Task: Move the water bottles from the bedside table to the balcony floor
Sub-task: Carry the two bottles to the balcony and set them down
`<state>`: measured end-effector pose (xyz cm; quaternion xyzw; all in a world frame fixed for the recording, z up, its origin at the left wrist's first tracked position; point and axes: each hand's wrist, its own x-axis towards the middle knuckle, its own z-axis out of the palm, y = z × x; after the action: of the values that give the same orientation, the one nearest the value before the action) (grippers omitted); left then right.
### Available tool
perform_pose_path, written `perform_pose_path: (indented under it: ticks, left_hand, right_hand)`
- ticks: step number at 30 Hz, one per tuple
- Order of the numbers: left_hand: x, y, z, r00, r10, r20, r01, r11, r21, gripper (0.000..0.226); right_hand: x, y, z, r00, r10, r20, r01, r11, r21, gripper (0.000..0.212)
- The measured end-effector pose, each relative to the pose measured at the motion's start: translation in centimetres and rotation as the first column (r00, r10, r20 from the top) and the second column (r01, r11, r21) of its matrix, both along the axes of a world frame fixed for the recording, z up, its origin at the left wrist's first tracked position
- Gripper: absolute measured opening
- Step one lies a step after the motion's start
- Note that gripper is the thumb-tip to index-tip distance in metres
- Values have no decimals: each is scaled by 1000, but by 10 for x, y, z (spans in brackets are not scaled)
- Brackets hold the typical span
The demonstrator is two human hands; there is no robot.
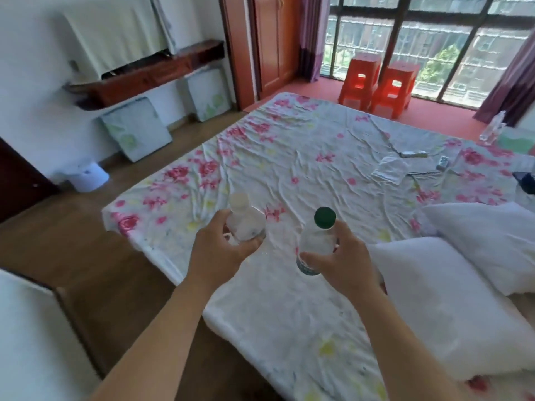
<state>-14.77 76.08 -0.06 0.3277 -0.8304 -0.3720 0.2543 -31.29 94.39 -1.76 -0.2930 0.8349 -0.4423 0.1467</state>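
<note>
Holding two bottles out over the near part of the bed (289,157), both raised clear of the sheet. Gripping the white-capped bottle (246,224) with the left hand (220,250), at about 7 o'clock from frame centre, with fingers curling round its lower body from beneath and thumb pressing the near side. Gripping the green-capped bottle (315,241) with the right hand (344,261), at about 5 o'clock, with thumb wrapping across the front just above the green label band and fingers closing behind, mostly hidden. Carrying both roughly upright, caps leaning slightly away, side by side and not touching.

Looking across the bed towards the red floor (318,91) at 12 to 1 o'clock, beyond the far edge of the bed and below the window (434,39). Seeing two orange stools (379,85) standing side by side on it. Seeing a third bottle (492,128), clear and upright, at 2 o'clock past the far right corner of the bed; not being able to tell what is under it.

Noting two white pillows (434,299) at 4 o'clock, lying on the bed just right of the right hand. Noting a white bin (86,176) at 9 o'clock on the wooden floor by the wall, and a wardrobe (269,44) at 12 o'clock.
</note>
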Motion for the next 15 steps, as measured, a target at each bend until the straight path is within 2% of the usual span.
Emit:
perform_pose_path:
  ticks: [4,7,9,12,15]
  left_hand:
    - [59,-34,1,990,138,8,-138,990,-17,60]
    - [105,-62,-4,971,238,-25,-239,971,-5,69]
    - [139,-84,-6,958,284,-30,-284,959,-6,66]
    - [189,-119,-6,934,355,-37,-356,935,2,59]
    - [235,-154,-5,906,420,-56,-421,907,-4,63]
  right_hand:
    - [35,-59,2,992,130,2,-130,992,2,69]
    - [69,-107,8,974,227,-20,-226,973,48,57]
    - [95,-141,11,958,284,-41,-281,957,69,56]
    - [139,-194,15,931,356,-78,-349,933,91,69]
    - [183,-244,19,905,413,-101,-409,910,64,75]
